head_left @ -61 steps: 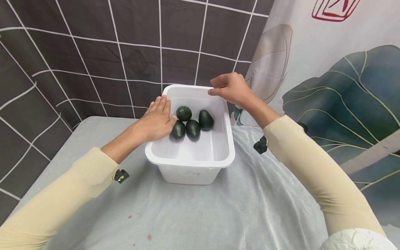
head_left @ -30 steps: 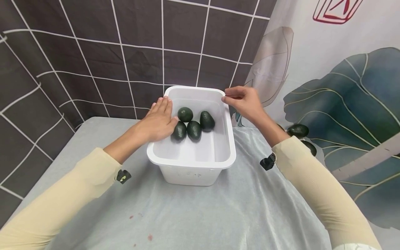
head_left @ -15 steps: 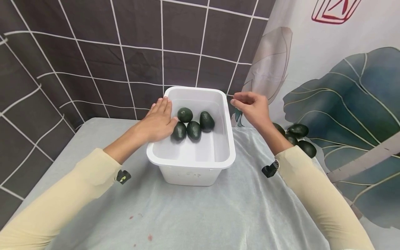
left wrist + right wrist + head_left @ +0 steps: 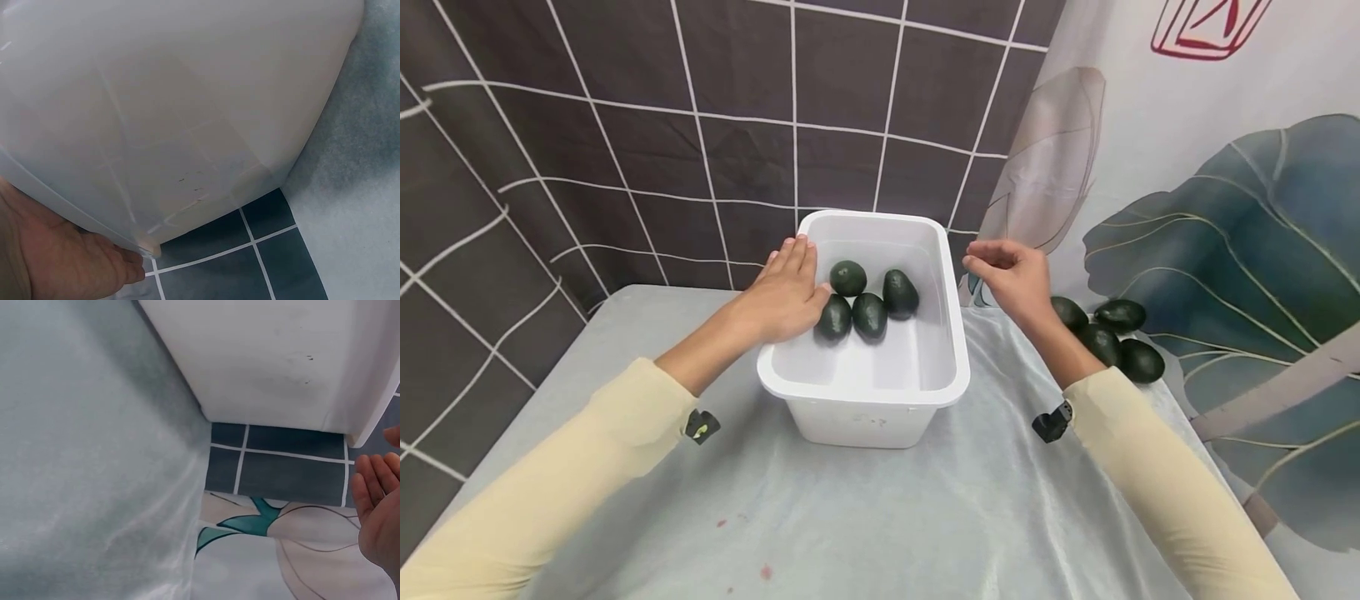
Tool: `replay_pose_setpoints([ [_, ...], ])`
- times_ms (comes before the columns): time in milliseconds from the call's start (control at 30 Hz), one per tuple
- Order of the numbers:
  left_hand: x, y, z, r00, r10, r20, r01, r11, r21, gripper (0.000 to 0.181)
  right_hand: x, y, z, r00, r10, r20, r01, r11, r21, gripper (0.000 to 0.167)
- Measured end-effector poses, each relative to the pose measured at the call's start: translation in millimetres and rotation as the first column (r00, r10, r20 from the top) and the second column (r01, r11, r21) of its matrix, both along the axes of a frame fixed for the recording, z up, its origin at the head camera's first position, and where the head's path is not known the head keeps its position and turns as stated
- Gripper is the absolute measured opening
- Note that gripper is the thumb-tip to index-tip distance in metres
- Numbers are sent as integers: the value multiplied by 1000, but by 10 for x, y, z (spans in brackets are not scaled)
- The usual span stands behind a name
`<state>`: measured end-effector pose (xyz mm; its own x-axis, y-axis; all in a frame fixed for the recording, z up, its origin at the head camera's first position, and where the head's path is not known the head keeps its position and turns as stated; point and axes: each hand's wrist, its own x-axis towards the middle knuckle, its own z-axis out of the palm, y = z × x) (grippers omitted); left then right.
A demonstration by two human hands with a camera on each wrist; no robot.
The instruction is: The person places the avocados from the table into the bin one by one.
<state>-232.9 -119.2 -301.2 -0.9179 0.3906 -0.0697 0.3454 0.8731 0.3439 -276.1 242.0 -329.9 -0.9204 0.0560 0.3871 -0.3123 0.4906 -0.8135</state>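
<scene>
A white plastic tub (image 4: 865,423) stands on the cloth-covered table, and several dark green avocados (image 4: 870,317) lie together on its floor. My left hand (image 4: 784,292) rests flat over the tub's left rim with fingers straight; in the left wrist view that hand (image 4: 75,262) touches the rim from outside. Just right of the tub, apart from it, my right hand (image 4: 1017,277) hovers with loosely bent fingers and holds nothing. The right wrist view shows the same hand (image 4: 381,512) near the tub's outer wall (image 4: 269,369).
Several more avocados (image 4: 1141,361) are heaped on the right edge of the table, beside my right forearm. A grey cloth (image 4: 850,525) covers the table. Behind it hangs a dark grid-patterned sheet (image 4: 737,158), with a leaf-printed curtain (image 4: 1240,250) to the right.
My right hand has moved from above the tub's far right corner to the right, outside it. The heaped avocados at the right have come into view. My left hand stays put.
</scene>
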Motion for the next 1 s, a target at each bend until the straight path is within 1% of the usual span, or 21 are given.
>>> replay_pose_setpoints([
  [133,-2,14,3,1000,-4,-8,4,1000,-1,80,27,43,-53,1000,7,-4,-7,1000,-10,28],
  [267,-15,43,11,1000,-14,-13,14,1000,10,81,70,104,-77,1000,-14,5,15,1000,-17,27],
  [433,-19,39,19,1000,-8,-15,8,1000,4,81,112,154,-88,998,-47,49,46,999,19,30],
  [533,-15,23,9,1000,-3,-16,3,1000,2,81,131,178,-103,996,-58,60,56,998,36,31],
  [767,5,-4,-7,1000,-1,-1,1,1000,4,80,152,250,-187,998,-41,47,40,999,22,29],
  [1000,1,-3,-11,1000,-5,-10,5,1000,8,80,205,311,-257,995,-77,69,74,997,36,33],
])
